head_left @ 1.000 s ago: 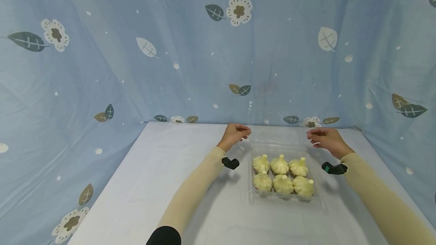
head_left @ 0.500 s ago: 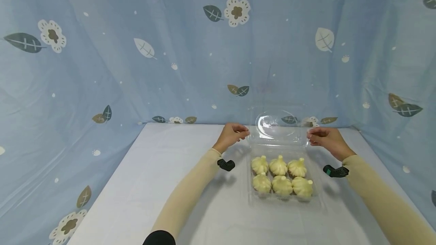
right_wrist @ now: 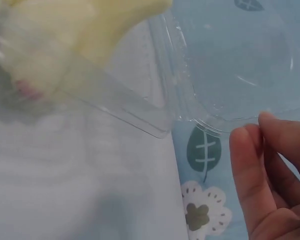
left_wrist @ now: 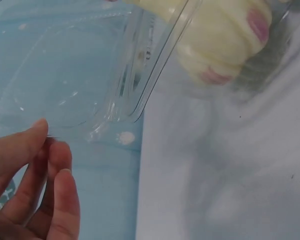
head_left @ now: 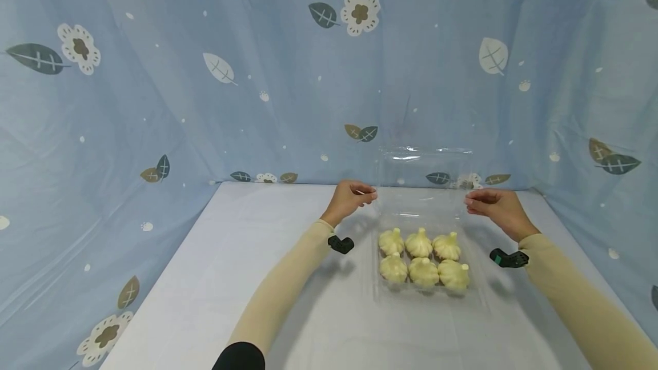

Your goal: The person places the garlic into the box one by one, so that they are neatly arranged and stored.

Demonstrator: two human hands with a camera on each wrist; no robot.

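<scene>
A clear plastic clamshell box (head_left: 376, 284) sits on the white table, its lid (head_left: 411, 159) raised at the far side. Several pale yellow garlic bulbs (head_left: 424, 272) lie in its base in two rows. The left hand (head_left: 348, 201) pinches the lid's left edge between thumb and fingers. On the opposite side, the right hand (head_left: 497, 209) pinches the right edge. Both wrist views show thumb and fingertips meeting at the thin film of the lid, with a garlic bulb (left_wrist: 225, 35) behind the box wall.
Behind the white table (head_left: 247, 256) hangs a blue curtain (head_left: 277, 73) printed with leaves and flowers. It also runs along the left and right sides. The table's far edge lies just behind the hands.
The glare on the lid has shifted, and its top rim shows now, so its tilt has changed slightly. Both hands keep their pinch at nearly the same place. The head view has moved slightly.
</scene>
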